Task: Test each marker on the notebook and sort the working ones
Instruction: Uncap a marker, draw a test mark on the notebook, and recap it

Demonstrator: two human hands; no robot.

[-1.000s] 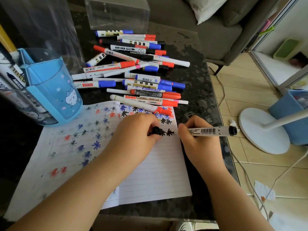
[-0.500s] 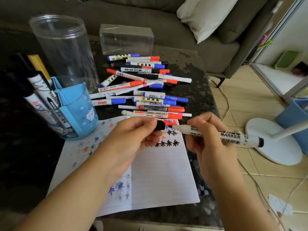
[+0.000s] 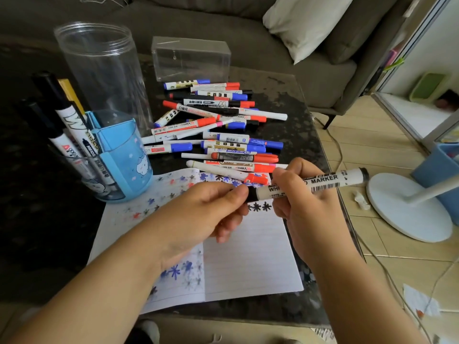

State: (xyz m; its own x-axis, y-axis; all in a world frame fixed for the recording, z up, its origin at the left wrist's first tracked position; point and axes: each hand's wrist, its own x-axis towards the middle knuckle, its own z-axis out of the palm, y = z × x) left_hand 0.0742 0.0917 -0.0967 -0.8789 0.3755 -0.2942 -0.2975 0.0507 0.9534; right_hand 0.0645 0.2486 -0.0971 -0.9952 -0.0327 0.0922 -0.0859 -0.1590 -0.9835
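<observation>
My right hand (image 3: 304, 207) grips a white whiteboard marker (image 3: 320, 183) by its barrel, held level above the open notebook (image 3: 248, 264). My left hand (image 3: 211, 209) pinches the marker's black cap (image 3: 250, 193), which sits on the tip end. The notebook's lined pages carry red, blue and black star marks, the black ones just below the cap. A pile of several capped markers (image 3: 218, 130) in red, blue and black lies on the dark table (image 3: 293, 103) behind the notebook. A blue pen holder (image 3: 124, 157) at the left holds several markers.
A tall clear jar (image 3: 101, 70) stands behind the blue holder, and a clear plastic box (image 3: 191, 58) sits at the table's far edge. A grey sofa with a pillow (image 3: 305, 21) is beyond. To the right, a white fan base (image 3: 409, 207) and cables lie on the tiled floor.
The marker came up off the page after drawing black stars. My hands met and the black cap went onto the tip. The view tilted up.
</observation>
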